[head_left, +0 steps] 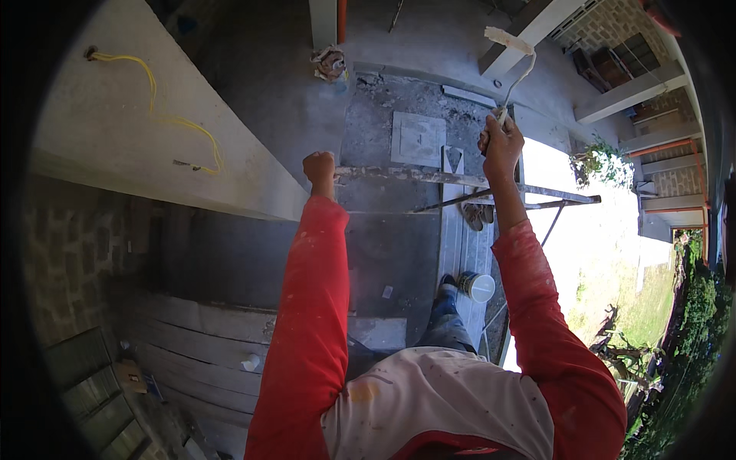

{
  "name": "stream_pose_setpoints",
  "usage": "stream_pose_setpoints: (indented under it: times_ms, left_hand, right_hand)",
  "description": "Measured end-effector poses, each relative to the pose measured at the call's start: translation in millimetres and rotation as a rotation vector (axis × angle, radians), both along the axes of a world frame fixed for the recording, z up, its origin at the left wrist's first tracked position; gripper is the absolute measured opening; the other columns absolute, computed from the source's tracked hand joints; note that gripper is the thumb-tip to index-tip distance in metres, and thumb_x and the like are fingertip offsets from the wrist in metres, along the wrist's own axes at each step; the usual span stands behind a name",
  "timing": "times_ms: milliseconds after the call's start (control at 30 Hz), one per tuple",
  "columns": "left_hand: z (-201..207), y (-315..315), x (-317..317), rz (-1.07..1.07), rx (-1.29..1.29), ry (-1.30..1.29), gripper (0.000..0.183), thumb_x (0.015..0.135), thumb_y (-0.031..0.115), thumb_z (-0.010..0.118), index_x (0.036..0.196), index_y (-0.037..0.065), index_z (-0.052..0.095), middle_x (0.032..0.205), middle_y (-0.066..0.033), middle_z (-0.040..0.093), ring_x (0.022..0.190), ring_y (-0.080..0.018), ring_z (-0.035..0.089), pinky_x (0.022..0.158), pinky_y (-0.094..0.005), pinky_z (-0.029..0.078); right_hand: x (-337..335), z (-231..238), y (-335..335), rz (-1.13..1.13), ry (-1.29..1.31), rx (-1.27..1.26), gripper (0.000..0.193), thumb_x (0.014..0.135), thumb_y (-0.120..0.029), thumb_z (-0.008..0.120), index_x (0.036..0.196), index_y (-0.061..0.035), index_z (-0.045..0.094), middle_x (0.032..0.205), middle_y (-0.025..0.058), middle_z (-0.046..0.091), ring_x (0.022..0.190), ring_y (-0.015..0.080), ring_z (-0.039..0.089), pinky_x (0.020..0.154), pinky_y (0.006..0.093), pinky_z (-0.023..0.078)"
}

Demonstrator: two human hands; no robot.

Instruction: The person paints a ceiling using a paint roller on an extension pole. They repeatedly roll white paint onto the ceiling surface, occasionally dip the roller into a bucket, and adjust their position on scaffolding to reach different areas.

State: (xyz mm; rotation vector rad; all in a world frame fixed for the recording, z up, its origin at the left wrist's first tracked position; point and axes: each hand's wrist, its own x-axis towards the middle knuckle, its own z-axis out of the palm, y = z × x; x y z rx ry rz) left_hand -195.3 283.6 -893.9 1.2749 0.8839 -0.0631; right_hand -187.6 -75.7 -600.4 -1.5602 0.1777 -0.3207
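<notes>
My right hand (502, 146) is raised and closed around the handle of a paint roller (509, 41). Its pale roller head points up and to the left at the end of a bent wire frame. My left hand (319, 168) makes a fist at the left end of a paint-spattered scaffold pipe (414, 175), which runs across in front of me. Below my right forearm, a white bucket (478, 286) stands on the planks (451, 244) by my foot. A pair of sandals (477, 215) lies farther along those planks.
A concrete beam (153, 146) with yellow wires (195, 130) poking out slants along the upper left. Far below are a square slab (418, 138) and a crumpled sack (330, 64). Concrete columns (529, 34) rise at the upper right. Bright open ground with greenery (652, 284) lies beyond the right edge.
</notes>
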Motion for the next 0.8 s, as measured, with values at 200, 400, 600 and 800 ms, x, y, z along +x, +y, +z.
stream_pose_setpoints:
  times_ms: [200, 400, 600, 800]
  left_hand:
    - [7.2, 0.6, 10.9, -0.156, 0.044, 0.015, 0.024, 0.094, 0.002, 0.061, 0.117, 0.0, 0.057, 0.124, -0.0116, 0.054, 0.116, -0.0333, 0.054, 0.087, -0.0566, 0.064]
    - [25.2, 0.9, 10.2, -0.187, 0.169, -0.098, 0.022, 0.087, 0.014, 0.075, 0.103, 0.0, 0.067, 0.106, -0.0153, 0.067, 0.094, -0.0364, 0.069, 0.081, -0.0497, 0.063]
    - [39.1, -27.4, 13.9, 0.02, -0.048, -0.038, 0.008, 0.083, 0.004, 0.069, 0.088, -0.001, 0.066, 0.086, -0.0102, 0.061, 0.074, -0.0256, 0.067, 0.057, -0.0485, 0.066]
    - [50.9, -22.1, 11.2, -0.049, -0.003, 0.03, 0.015, 0.086, 0.008, 0.071, 0.1, 0.004, 0.07, 0.09, -0.0085, 0.057, 0.083, -0.0271, 0.063, 0.074, -0.0535, 0.066]
  right_hand:
    - [49.9, -73.7, -63.4, -0.174, 0.094, -0.464, 0.027, 0.099, -0.021, 0.066, 0.11, 0.0033, 0.066, 0.072, 0.009, 0.061, 0.062, 0.0161, 0.059, 0.062, 0.04, 0.052]
    - [46.4, -201.0, -98.1, -0.119, 0.105, -0.822, 0.028, 0.098, -0.027, 0.061, 0.105, -0.0003, 0.061, 0.089, 0.0292, 0.067, 0.09, 0.0515, 0.065, 0.078, 0.0581, 0.048]
    - [11.2, -231.5, -96.9, -0.278, 0.255, -1.054, 0.024, 0.102, -0.026, 0.059, 0.12, -0.0116, 0.052, 0.105, 0.0185, 0.071, 0.083, 0.0467, 0.069, 0.067, 0.06, 0.051]
    - [15.8, -240.3, -98.8, -0.318, 0.225, -1.037, 0.033, 0.102, -0.023, 0.06, 0.131, -0.0095, 0.053, 0.114, 0.0161, 0.069, 0.086, 0.0426, 0.07, 0.067, 0.0567, 0.052]
